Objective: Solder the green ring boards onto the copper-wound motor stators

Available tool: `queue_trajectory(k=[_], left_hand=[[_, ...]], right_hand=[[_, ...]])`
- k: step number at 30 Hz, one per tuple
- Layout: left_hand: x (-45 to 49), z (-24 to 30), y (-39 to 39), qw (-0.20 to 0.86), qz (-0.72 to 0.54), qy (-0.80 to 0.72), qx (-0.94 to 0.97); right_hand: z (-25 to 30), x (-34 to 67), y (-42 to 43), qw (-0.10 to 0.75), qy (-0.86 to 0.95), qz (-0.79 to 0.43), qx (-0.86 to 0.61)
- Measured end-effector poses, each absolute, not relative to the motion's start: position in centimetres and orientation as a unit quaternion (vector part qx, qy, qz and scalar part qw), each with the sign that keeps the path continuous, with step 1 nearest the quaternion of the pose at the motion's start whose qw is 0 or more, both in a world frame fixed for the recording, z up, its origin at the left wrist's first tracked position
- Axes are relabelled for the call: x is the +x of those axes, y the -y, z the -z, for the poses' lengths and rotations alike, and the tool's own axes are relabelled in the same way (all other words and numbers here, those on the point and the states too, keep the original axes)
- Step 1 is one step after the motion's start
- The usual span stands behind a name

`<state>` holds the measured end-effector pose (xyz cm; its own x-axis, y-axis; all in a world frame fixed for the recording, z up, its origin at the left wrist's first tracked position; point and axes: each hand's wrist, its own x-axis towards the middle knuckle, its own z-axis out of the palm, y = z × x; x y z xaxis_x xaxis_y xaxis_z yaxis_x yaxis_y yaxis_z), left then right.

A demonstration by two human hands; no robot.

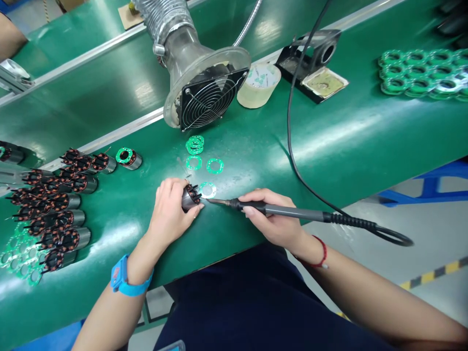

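My left hand (pixel 171 208) is closed around a motor stator (pixel 190 197), a metal cylinder with dark prongs and copper windings that lies tilted towards the right. In my right hand (pixel 272 214) is a soldering iron (pixel 292 211), gripped like a pen. Its tip points left, close to the stator and to a ring-shaped green circuit board (pixel 208 190) beside it; whether the tip touches either I cannot tell. Just beyond lie two more green ring boards, one on the left (pixel 193 163) and one on the right (pixel 215 166), and a small overlapping pile of boards (pixel 195 145).
Several stators (pixel 69 200) stand in rows at left, one with a ring board (pixel 125 155) on top. A fume extractor (pixel 208 97) hangs ahead. Behind are a tape roll (pixel 259 87) and an iron stand (pixel 307 68). Stacked ring boards (pixel 420 73) sit far right. The iron's cable (pixel 289 126) crosses the bench.
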<state>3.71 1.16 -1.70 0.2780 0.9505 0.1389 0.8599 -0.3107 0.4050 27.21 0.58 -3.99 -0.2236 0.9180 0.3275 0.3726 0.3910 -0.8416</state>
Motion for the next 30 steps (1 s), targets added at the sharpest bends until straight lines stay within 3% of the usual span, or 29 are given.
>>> queue_trajectory(k=[30], left_hand=[[4.04, 2.10, -0.98, 0.068, -0.160, -0.574, 0.800]], right_hand=[[4.12, 26.96, -0.52, 0.442, 0.729, -0.272, -0.446]])
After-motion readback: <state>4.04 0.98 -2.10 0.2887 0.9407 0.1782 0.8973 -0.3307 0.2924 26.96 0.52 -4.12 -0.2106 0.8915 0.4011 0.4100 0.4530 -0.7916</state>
